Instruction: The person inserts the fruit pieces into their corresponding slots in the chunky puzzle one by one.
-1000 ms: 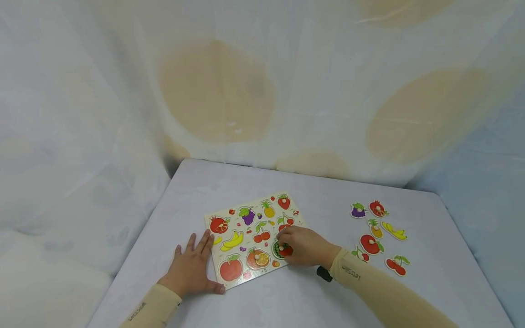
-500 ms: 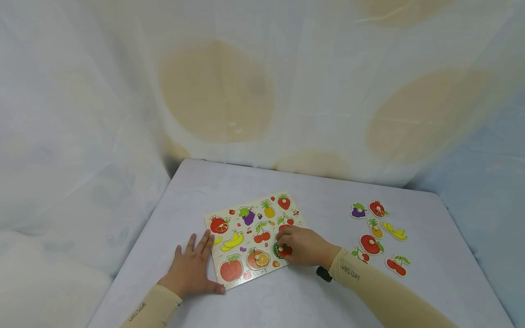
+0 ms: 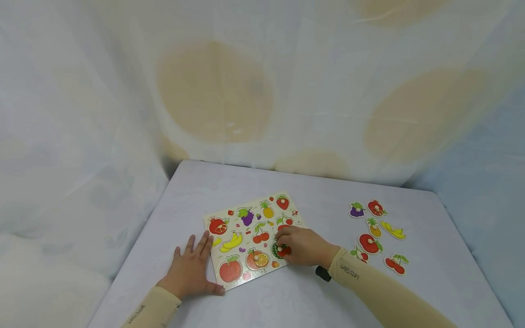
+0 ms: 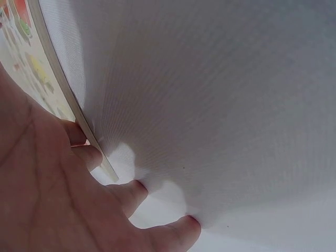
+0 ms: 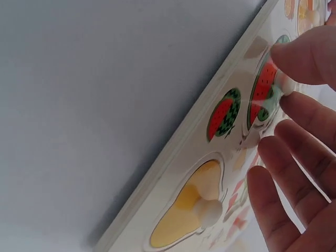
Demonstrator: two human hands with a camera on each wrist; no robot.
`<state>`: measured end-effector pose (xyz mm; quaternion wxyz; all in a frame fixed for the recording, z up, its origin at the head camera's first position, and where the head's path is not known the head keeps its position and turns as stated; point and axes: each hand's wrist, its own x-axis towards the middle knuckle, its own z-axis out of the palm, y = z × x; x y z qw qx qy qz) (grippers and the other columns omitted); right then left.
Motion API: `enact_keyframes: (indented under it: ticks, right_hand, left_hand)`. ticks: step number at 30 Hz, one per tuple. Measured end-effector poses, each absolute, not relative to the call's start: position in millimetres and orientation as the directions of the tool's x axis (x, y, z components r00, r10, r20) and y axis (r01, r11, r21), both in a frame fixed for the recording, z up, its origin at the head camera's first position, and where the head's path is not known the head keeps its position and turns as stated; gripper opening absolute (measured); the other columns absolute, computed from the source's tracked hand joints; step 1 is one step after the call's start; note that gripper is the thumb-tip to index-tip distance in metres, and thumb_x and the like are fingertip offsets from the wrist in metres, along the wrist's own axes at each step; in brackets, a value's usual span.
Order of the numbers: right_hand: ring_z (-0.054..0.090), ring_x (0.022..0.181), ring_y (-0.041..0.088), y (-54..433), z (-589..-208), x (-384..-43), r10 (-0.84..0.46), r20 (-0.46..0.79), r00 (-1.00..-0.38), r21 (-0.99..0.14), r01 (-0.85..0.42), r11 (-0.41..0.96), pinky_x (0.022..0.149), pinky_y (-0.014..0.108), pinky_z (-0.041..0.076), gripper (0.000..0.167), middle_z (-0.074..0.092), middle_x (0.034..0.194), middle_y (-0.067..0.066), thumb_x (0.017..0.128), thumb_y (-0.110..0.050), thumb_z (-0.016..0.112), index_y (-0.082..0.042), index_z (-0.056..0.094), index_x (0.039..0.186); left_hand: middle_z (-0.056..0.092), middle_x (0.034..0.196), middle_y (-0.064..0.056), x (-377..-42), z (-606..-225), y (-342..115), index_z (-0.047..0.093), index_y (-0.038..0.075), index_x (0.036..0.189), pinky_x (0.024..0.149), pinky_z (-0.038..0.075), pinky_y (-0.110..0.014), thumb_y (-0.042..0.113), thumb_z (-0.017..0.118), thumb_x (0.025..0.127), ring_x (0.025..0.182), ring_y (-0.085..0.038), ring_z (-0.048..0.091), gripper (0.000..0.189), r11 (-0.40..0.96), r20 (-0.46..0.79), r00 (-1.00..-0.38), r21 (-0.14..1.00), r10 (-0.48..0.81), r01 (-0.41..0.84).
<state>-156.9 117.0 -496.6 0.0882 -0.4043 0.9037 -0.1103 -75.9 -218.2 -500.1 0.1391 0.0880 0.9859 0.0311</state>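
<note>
A fruit knob puzzle board [image 3: 255, 204] lies at an angle on the white-covered table. Thumb and index finger of my right hand [image 3: 305, 248] pinch the pale knob [image 5: 285, 84] of a watermelon piece [image 5: 265, 86], which lies over its place near the board's front right. The other right fingers extend over the board, relaxed. My left hand [image 3: 188, 273] rests with spread fingers against the board's left edge, thumb at the near corner. In the left wrist view its fingertips [image 4: 190, 223] touch the cloth. Knobs also show on the strawberry [image 3: 283, 202] and orange [image 3: 257, 259].
Several loose knobbed pieces lie right of the board: grapes [image 3: 357, 210], pomegranate [image 3: 376, 208], pineapple [image 3: 373, 228], bananas [image 3: 393, 230], apple [image 3: 370, 244] and cherries [image 3: 396, 264]. A yellow pear piece [image 5: 184, 207] sits on the board, hidden by the right hand in the head view.
</note>
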Motion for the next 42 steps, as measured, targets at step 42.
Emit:
enact_keyframes:
  ticks: [42]
  right_hand:
    - [0.066, 0.087, 0.027, 312, -503, -213, -0.194, -0.088, -0.977, -0.249, -0.167, 0.954, 0.068, 0.051, 0.057, 0.041, 0.070, 0.113, 0.015, 0.085, -0.037, 0.077, -0.009, 0.072, 0.114]
  left_hand:
    - [0.017, 0.165, -0.013, -77, -504, -219, 0.026, 0.006, 0.158, 0.102, 0.019, -0.079, 0.091, 0.069, 0.047, 0.144, -0.051, 0.015, 0.146, 0.984, -0.279, -0.944, 0.090, 0.174, 0.154]
